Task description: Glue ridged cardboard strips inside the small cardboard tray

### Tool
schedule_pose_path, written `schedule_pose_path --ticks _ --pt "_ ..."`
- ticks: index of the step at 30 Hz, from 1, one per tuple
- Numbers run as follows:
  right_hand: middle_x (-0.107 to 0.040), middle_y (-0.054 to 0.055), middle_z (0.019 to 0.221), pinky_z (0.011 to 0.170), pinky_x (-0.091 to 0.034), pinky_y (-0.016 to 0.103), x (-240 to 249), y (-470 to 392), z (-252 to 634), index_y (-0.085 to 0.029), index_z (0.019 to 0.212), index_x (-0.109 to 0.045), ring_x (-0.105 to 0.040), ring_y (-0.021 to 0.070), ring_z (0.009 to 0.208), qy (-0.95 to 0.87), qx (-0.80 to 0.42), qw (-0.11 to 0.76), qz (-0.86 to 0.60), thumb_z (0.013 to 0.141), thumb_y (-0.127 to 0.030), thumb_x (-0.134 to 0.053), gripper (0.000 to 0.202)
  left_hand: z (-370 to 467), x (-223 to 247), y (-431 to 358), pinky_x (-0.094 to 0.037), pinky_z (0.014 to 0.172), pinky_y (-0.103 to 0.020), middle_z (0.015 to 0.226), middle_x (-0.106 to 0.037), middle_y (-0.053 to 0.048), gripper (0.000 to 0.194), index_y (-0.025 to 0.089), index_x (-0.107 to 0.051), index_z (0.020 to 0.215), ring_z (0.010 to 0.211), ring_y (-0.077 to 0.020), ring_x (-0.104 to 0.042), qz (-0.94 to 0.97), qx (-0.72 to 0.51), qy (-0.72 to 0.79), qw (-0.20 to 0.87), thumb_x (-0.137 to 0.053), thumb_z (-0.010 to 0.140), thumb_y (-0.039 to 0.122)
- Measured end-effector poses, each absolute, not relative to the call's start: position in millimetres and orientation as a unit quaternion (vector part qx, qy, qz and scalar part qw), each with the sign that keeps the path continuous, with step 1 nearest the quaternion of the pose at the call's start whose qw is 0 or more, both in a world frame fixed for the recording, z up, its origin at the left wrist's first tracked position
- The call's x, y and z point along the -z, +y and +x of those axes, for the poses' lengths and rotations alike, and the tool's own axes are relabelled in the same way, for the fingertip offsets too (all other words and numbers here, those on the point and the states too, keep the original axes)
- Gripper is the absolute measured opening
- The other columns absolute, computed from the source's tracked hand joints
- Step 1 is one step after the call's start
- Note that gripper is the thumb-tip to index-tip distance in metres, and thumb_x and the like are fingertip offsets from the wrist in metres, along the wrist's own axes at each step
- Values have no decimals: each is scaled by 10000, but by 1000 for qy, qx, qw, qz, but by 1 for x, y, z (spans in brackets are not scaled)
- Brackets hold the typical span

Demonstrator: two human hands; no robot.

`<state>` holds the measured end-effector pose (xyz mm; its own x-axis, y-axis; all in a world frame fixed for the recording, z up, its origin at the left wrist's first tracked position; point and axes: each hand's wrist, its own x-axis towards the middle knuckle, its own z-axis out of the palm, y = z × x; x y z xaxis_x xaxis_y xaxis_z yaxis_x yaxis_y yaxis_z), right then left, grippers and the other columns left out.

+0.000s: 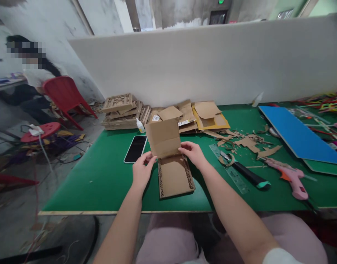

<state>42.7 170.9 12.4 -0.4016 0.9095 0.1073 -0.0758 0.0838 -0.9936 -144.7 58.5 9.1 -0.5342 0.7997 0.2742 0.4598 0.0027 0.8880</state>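
A flat cardboard piece (pixel 165 138) with a crease across it stands raised between my two hands. My left hand (pixel 142 168) pinches its lower left corner, and my right hand (pixel 194 154) grips its right edge near the bottom. Just below lies a shallow cardboard tray (pixel 174 174) on the green table, with strips of corrugated edging along its left and right sides. The raised piece meets the tray's far end; whether the two are joined I cannot tell. A phone (pixel 135 149) rests left of my left hand.
Stacked cardboard frames (pixel 120 112), a white glue bottle (pixel 140 125) and cardboard sheets (pixel 186 113) sit at the back. To the right are scraps (pixel 247 143), a clear ruler (pixel 237 178), a utility knife (pixel 248 174), a pink glue gun (pixel 291 176) and a blue board (pixel 303 135). Someone sits far left on a red chair (pixel 65 93).
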Motion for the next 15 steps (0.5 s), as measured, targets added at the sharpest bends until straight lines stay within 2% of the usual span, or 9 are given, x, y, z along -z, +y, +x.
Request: schedule_pose_path --ticks 5,11,15 --pt "-663 16 803 700 -471 267 -15 168 41 -168 837 -644 -588 123 710 -610 -583 409 -346 629 -322 -679 261 -146 -8 59 -502 716 -303 776 -636 -29 389 154 -636 956 671 -158 -612 422 -541 711 153 -618 708 453" --pt "-632 -6 697 600 -457 251 -17 166 40 -159 896 -646 -540 97 568 -613 -588 403 -341 654 -327 -659 295 -149 -6 59 -481 743 -320 778 -641 -42 487 138 -637 993 707 -174 -599 408 -533 725 150 -628 671 503" --pt "-650 5 729 604 -469 252 -21 164 39 -155 884 -650 -556 102 582 -614 -596 394 -335 663 -313 -643 272 -150 -7 60 -469 720 -297 772 -631 -35 472 138 -638 964 716 -170 -583 411 -525 730 150 -631 663 502"
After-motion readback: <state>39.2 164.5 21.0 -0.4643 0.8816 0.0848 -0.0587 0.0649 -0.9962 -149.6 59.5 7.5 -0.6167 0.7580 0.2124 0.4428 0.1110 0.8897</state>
